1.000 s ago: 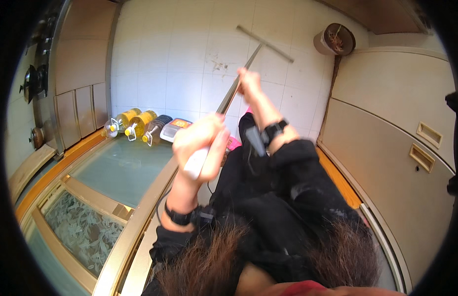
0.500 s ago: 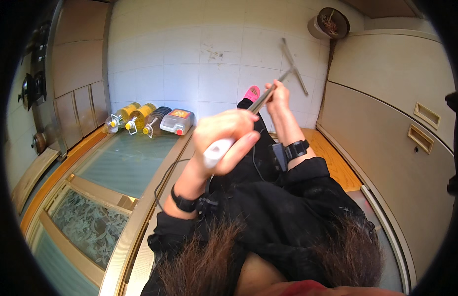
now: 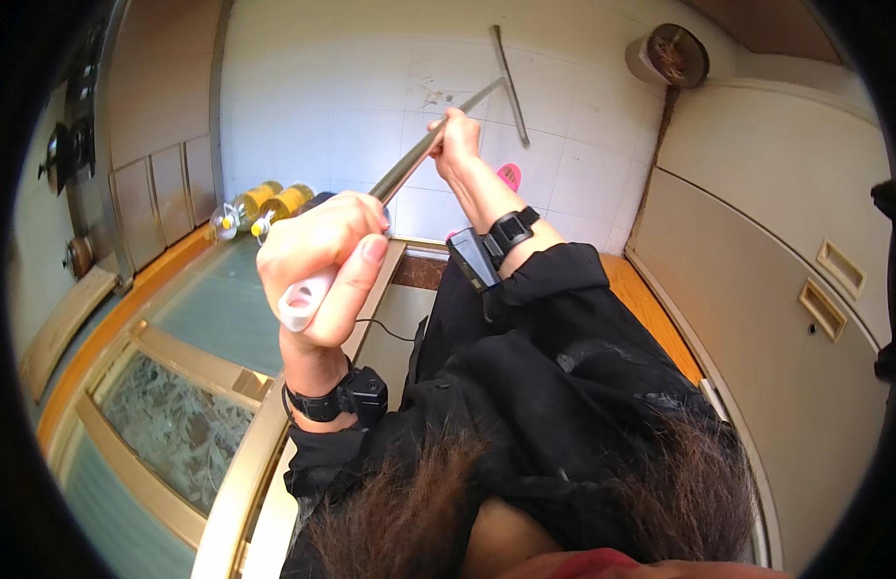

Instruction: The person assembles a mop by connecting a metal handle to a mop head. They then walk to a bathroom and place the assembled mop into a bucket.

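Note:
My left hand [image 3: 318,256] is closed round the upper end of a floor squeegee [image 3: 409,172], whose white grip end [image 3: 301,301] pokes out beside the thumb. Farther down the metal pole, my right hand [image 3: 456,145] wraps it with the fingers. The pole slants away to a thin dark crossbar [image 3: 511,85] resting on the pale tiled floor. Just left of that bar lies a small patch of scattered debris [image 3: 434,95]. Both wrists wear black straps with small devices.
Oil bottles [image 3: 282,203] stand by the glazed sliding door [image 3: 207,299] at left, partly behind my left hand. A bin [image 3: 668,56] with dry scraps is at the far right, beside a beige cabinet [image 3: 747,203]. My pink slipper [image 3: 509,177] shows on the floor.
Both hands have moved left with the squeegee. Its crossbar has swung left and a little farther away, closer to the debris. My view has shifted slightly.

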Demonstrator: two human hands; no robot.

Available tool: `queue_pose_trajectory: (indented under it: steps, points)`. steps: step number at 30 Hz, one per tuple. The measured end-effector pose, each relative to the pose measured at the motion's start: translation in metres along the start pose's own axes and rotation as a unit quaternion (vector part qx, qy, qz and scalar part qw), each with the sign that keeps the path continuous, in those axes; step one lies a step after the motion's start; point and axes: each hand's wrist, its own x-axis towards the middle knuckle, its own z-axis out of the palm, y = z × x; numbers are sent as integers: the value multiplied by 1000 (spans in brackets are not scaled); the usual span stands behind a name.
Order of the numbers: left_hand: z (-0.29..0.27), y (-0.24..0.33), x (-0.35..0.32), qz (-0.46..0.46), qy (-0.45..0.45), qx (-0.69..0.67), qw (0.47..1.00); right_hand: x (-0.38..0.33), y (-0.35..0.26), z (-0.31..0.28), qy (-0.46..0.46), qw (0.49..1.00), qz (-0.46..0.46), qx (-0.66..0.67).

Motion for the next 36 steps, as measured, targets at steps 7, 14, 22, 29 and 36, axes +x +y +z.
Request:
queue_pose_trajectory:
  steps: [7,14,22,29,36]
  points:
    - [-37,5,-58,2,129,3,992,-19,36,40,-35,990,3,-136]
    - [0,-27,-76,-42,148,153,976,41,22,50,-110,965,58,-231]
    - [10,-3,-107,-88,189,210,955,19,66,0,-202,947,165,-187]
    - [21,39,-154,-9,118,173,978,-46,82,-75,-101,958,145,-226]
    - [2,57,-186,26,-30,63,997,-74,71,-91,-85,941,55,-324]
